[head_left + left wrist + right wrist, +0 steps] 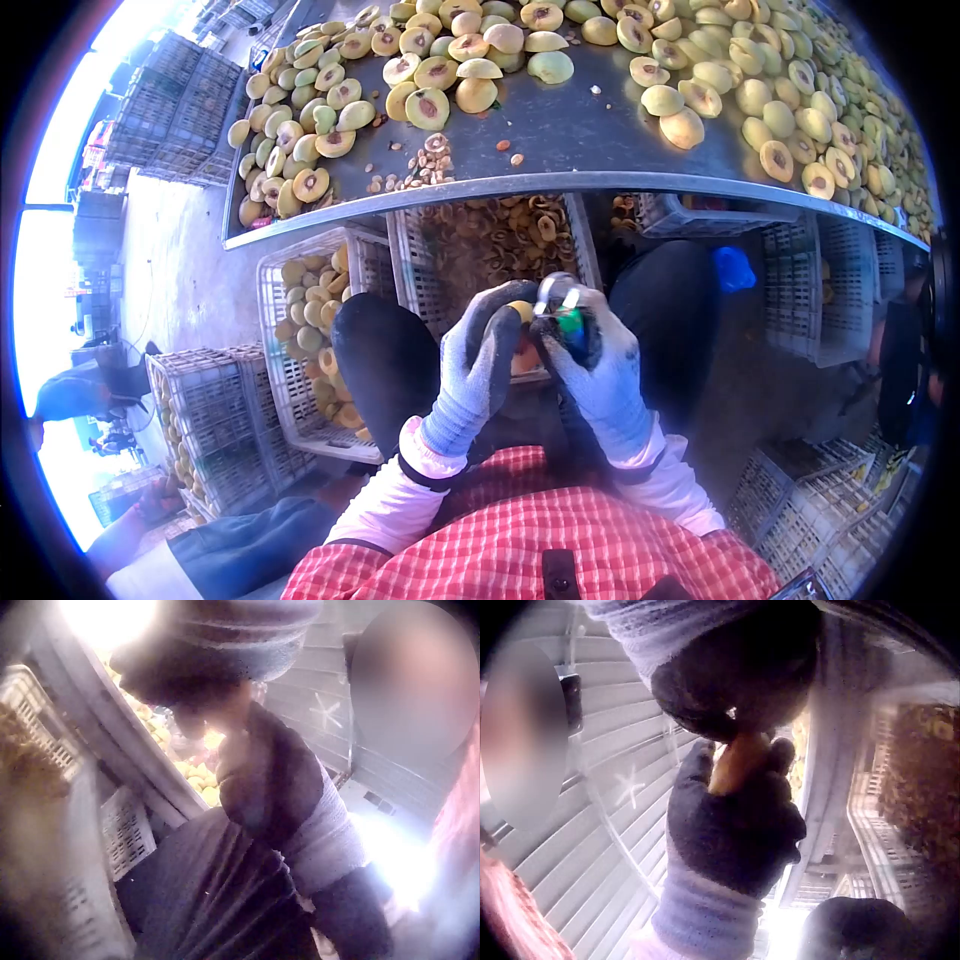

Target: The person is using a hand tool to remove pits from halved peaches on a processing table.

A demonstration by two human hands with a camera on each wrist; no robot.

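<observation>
In the head view both gloved hands meet over the lap, in front of the metal table. My left hand [478,350] pinches a yellow peach piece [739,763] between thumb and fingers. Close beside it, my right hand [600,350] grips a small tool [556,292] with a shiny curved metal end and a green part, its tip right at the peach. In the right wrist view the dark palm of the right glove hides much of the tool. Halved peaches [427,108], some with brown stones, cover much of the table [560,150].
Below the table edge, a crate [408,262] holds brownish peach scraps [490,240]. Left of it stands a crate [275,330] of peach halves. Loose stones [425,165] lie near the table's front edge. Stacked crates [215,420] stand left, others [815,290] right.
</observation>
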